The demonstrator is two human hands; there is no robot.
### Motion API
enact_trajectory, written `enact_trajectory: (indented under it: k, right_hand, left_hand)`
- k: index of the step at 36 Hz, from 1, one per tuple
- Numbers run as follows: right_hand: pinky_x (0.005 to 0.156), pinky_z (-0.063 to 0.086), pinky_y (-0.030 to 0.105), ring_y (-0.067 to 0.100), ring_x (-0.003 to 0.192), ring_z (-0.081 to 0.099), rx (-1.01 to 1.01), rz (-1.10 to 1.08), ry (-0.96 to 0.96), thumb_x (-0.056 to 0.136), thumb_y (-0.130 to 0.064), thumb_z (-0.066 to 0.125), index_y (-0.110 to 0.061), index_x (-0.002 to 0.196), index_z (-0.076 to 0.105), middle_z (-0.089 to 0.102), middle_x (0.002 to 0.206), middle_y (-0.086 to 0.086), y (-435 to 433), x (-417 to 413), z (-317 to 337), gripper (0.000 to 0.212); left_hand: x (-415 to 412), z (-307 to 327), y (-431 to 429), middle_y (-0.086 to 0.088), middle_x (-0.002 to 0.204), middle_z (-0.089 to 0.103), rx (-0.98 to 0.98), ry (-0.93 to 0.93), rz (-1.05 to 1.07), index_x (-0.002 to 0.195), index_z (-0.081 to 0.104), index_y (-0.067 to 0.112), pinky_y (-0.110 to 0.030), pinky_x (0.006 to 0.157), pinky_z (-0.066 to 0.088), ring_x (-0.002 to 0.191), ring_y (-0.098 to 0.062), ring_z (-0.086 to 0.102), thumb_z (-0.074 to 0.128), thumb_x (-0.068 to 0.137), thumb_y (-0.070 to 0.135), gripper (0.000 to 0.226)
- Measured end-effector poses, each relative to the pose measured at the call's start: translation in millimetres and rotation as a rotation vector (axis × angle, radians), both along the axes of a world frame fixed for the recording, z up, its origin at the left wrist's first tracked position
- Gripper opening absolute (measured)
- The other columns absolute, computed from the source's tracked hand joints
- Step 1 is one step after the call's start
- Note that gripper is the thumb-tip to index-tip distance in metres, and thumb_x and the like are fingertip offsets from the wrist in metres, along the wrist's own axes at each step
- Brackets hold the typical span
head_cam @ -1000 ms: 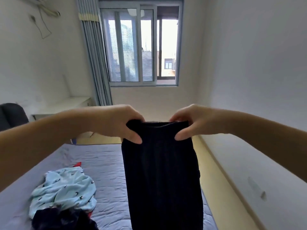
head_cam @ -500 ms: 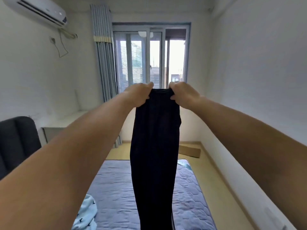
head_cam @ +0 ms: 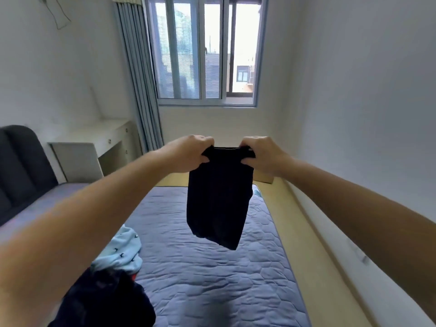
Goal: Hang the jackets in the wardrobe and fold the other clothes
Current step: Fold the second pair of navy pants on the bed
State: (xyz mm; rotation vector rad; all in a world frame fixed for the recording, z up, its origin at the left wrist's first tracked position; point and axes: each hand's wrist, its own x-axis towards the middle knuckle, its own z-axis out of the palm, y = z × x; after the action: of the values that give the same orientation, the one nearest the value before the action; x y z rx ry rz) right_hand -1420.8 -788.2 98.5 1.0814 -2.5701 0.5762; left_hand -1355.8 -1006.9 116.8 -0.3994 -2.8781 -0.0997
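Note:
A black garment [head_cam: 218,199] hangs in the air over the bed [head_cam: 212,267], its lower end swung away from me. My left hand [head_cam: 188,153] grips its top left corner and my right hand [head_cam: 262,153] grips its top right corner, both arms stretched forward. On the bed at lower left lie a light blue patterned garment [head_cam: 120,253] and a dark navy garment [head_cam: 106,303] heaped in front of it.
A dark padded headboard [head_cam: 21,166] stands at the left with a white desk [head_cam: 94,147] beyond it. A window [head_cam: 205,50] with grey curtains [head_cam: 139,79] fills the far wall. A strip of yellow floor [head_cam: 313,256] runs along the right wall.
My hands have come down from window height to just above the bed's far end. The garment, which hung straight down, now swings forward and looks shorter.

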Motion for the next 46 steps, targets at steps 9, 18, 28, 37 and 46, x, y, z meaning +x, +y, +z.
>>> enact_trajectory:
  k: [9, 18, 28, 37, 46]
  right_hand:
    - [0.074, 0.046, 0.023, 0.009, 0.077, 0.057, -0.001, 0.007, -0.348, 0.072, -0.02, 0.073, -0.026, 0.095, 0.066, 0.063, 0.081, -0.008, 43, 98, -105, 0.025]
    - [0.071, 0.045, 0.028, 0.005, 0.072, 0.053, 0.039, 0.026, -0.674, 0.073, -0.018, 0.073, -0.026, 0.086, 0.065, 0.059, 0.077, -0.011, 59, 110, -188, 0.017]
    - [0.063, 0.045, 0.013, 0.0, 0.066, 0.057, -0.495, -0.016, -0.754, 0.085, -0.011, 0.062, -0.018, 0.084, 0.065, 0.06, 0.067, -0.017, 46, 68, -128, 0.007]
    - [0.083, 0.053, 0.032, 0.021, 0.093, 0.062, -0.763, 0.016, -0.585, 0.097, -0.011, 0.045, -0.003, 0.116, 0.054, 0.063, 0.101, 0.009, 14, 51, 10, 0.023]
    - [0.091, 0.054, 0.034, 0.023, 0.102, 0.064, -0.713, 0.116, -0.392, 0.098, -0.013, 0.049, -0.003, 0.12, 0.058, 0.067, 0.108, 0.008, 24, 55, 81, 0.025]
  left_hand:
    - [89, -121, 2, 0.01, 0.078, 0.057, 0.357, -0.302, -0.08, 0.095, 0.062, 0.019, -0.017, 0.064, 0.042, 0.068, -0.001, 0.051, 0.071, 0.084, 0.022, 0.015]
    - [104, -204, 12, -0.002, 0.076, 0.053, 0.609, -0.615, -0.138, 0.094, 0.061, 0.008, -0.025, 0.067, 0.037, 0.069, -0.011, 0.045, 0.067, 0.087, 0.011, 0.009]
    - [55, -150, 14, -0.003, 0.095, 0.063, 1.125, -0.431, -0.093, 0.106, 0.057, 0.011, -0.032, 0.079, 0.05, 0.088, -0.015, 0.06, 0.05, 0.098, 0.014, 0.011]
    - [27, -15, 31, -0.008, 0.113, 0.062, 1.118, -0.06, -0.202, 0.118, 0.047, 0.013, -0.034, 0.089, 0.053, 0.103, -0.019, 0.063, 0.056, 0.095, 0.025, 0.028]
    - [15, 64, 21, 0.009, 0.085, 0.064, 0.841, 0.315, -0.108, 0.095, 0.056, 0.023, -0.014, 0.061, 0.046, 0.072, 0.001, 0.062, 0.057, 0.094, 0.027, 0.004]
